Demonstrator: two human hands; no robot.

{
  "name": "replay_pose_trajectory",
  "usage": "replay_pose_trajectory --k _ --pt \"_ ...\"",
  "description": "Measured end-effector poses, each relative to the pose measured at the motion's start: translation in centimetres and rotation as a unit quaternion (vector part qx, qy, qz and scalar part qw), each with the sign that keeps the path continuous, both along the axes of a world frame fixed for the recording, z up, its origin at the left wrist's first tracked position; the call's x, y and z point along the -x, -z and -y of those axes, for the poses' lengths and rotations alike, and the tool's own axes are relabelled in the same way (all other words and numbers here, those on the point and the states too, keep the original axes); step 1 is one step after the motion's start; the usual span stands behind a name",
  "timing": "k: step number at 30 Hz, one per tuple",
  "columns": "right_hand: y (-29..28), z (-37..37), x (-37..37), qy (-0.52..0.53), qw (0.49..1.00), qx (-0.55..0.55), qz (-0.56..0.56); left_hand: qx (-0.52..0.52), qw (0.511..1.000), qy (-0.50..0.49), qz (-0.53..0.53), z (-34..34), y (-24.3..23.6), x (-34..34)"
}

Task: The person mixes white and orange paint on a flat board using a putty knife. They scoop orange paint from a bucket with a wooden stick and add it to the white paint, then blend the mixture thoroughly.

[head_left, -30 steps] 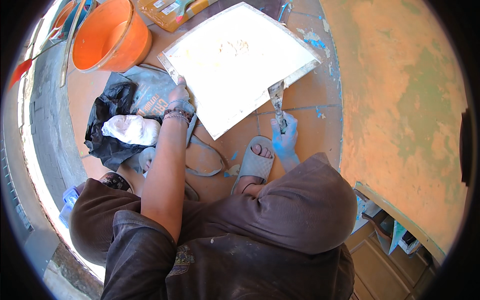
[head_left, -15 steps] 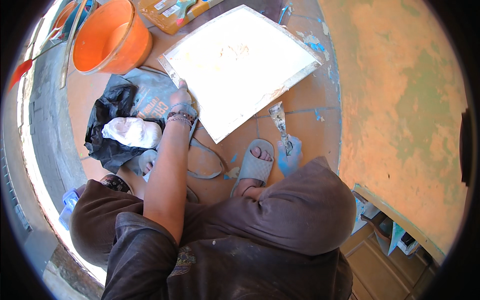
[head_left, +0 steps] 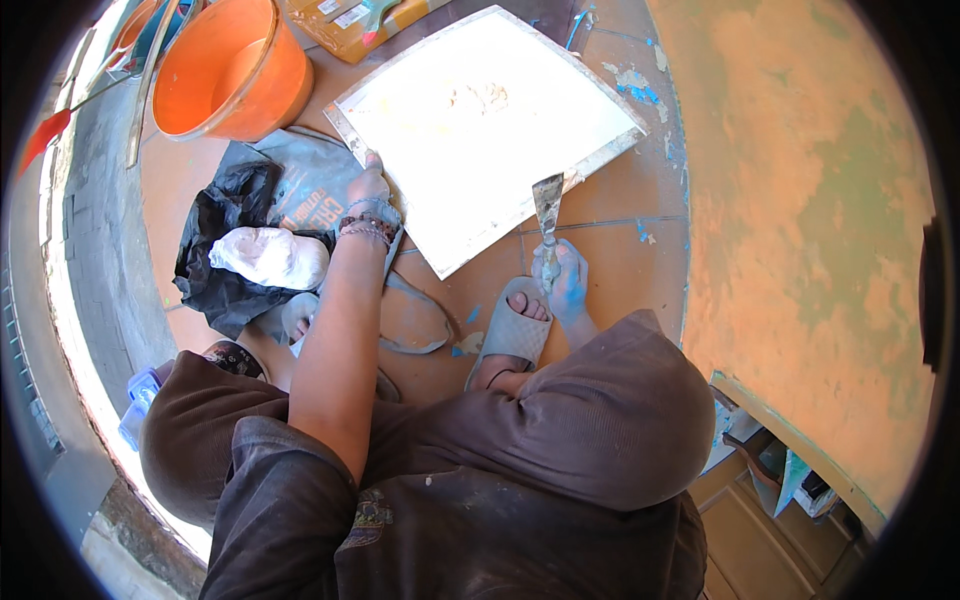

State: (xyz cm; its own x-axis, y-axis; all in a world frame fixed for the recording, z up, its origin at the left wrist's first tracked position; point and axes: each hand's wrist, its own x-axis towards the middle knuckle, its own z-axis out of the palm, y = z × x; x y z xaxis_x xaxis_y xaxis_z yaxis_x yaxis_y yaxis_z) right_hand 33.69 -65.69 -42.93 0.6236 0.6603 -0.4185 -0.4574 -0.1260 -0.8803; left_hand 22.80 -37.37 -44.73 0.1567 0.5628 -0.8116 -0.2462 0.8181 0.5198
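Observation:
A white, overexposed board [head_left: 450,170] with a stained, worn rim lies tilted across the tiled floor ahead of me. Small tan smears [head_left: 478,97] mark its upper middle. My left hand [head_left: 370,190] grips the board's left edge, thumb on top and the other fingers hidden below. In my right hand [head_left: 566,282], its skin dusted blue, is a putty-caked scraper [head_left: 548,205], its blade pointing away from me. The blade overlaps the board's near right edge; whether it touches cannot be made out.
An orange bucket [head_left: 290,100] stands at the far left. Beside my left forearm, a white plastic-wrapped bundle [head_left: 270,258] rests on a black bag [head_left: 215,215]. A cardboard box [head_left: 345,40] lies behind the board. A patchy orange surface [head_left: 790,230] runs along the right.
My right hand has risen from beside my sandal, bringing the scraper blade up to the board's near edge. My left hand keeps its grip; the whole view has shifted slightly.

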Motion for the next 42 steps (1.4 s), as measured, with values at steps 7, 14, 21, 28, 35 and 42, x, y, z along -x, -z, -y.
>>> replay_pose_trajectory --k 7,14,21,28,35,42 --pt "-1.0 4.8 0.3 0.025 0.995 0.073 0.063 -0.039 0.996 0.032 -0.077 0.3 1.3 0.1" --pt "-7.8 2.0 -1.9 -0.123 0.906 0.221 0.339 -0.076 0.987 0.058 -0.126 2.1 2.8 1.5" --pt "-8.9 -4.8 -6.3 -0.349 0.779 0.342 0.393 -0.077 0.996 0.039 0.001 3.1 6.8 2.5" --pt "-0.9 -3.7 -6.5 -0.298 0.807 0.178 0.478 -0.094 0.973 0.187 -0.101 2.7 7.7 3.5" --pt "0.2 -10.5 -4.3 -0.327 0.784 0.257 0.460 -0.084 0.987 0.106 -0.090 3.0 6.9 3.0" --pt "-2.2 -7.9 -2.2 -0.273 0.826 0.223 0.440 -0.075 0.987 0.103 -0.097 3.0 6.5 2.9"
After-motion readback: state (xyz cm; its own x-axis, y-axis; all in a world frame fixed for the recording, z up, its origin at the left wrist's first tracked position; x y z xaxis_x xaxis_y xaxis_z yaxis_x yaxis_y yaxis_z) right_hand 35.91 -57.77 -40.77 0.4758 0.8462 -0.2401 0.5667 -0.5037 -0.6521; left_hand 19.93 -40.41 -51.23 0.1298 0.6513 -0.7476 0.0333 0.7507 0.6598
